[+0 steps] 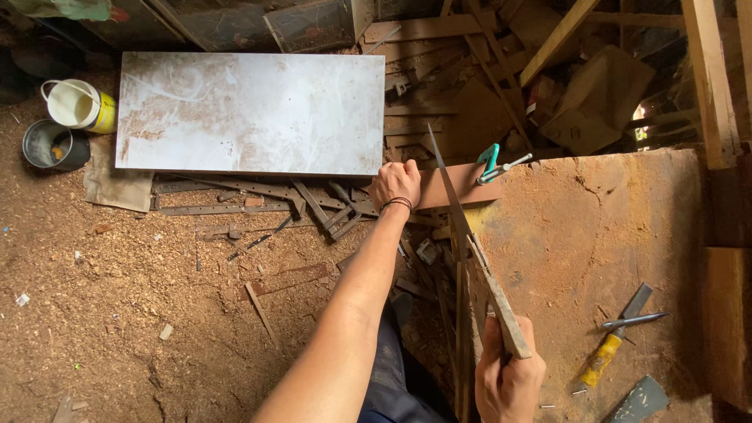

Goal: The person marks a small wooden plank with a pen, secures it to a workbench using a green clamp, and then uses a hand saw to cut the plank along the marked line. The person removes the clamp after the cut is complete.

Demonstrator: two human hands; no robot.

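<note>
At mid-frame the left hand (395, 184) presses down on a reddish plank (454, 186) clamped to the table (595, 227). The right hand (507, 376), lower down, grips a handsaw (462, 227), whose blade runs up across the plank, just right of the left hand.

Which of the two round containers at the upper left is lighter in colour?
The white bucket with the yellow band; the dark tin stands just below it.
</note>
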